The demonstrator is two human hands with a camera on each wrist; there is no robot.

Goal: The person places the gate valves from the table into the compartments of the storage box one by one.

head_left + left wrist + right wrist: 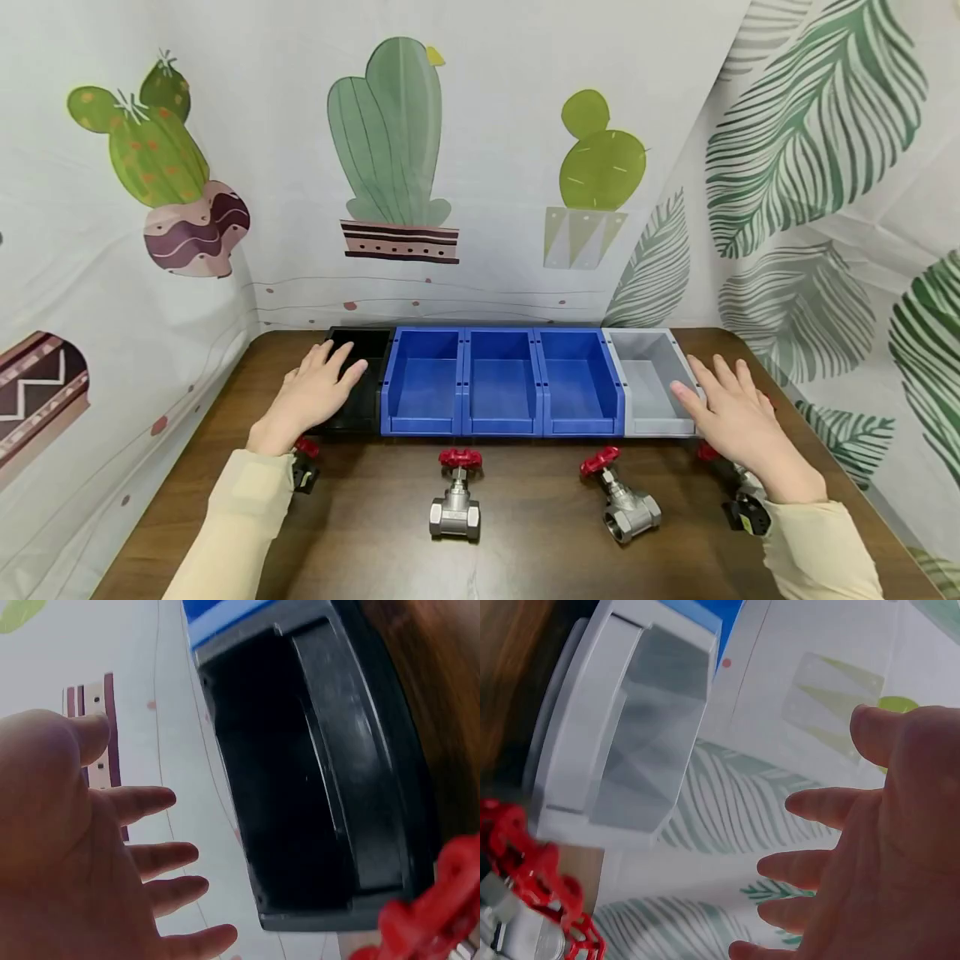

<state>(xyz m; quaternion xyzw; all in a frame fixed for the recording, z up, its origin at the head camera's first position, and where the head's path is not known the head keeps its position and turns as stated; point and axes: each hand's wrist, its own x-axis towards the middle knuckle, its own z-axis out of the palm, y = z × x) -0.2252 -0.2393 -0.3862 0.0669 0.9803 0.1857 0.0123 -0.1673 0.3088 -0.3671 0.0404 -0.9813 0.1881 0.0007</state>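
Note:
My left hand (311, 392), fingers spread, hovers over the left side of the black bin (363, 400) and holds nothing. In the left wrist view, the palm (67, 847) faces the camera beside that bin. My right hand (738, 412) is spread in the same way by the right edge of the grey bin (652, 387), also holding nothing. Below the left wrist, a valve with a red handwheel (306, 447) is partly hidden. Another valve (750, 512), with a black part, lies partly hidden under the right hand and wrist.
Between the black and grey bins stand three blue bins (502, 423) in a row. In front of them on the wooden table (532, 550) lie two steel valves with red handwheels, one middle-left valve (455, 508) and one tilted valve (630, 510). A printed curtain (510, 167) hangs behind.

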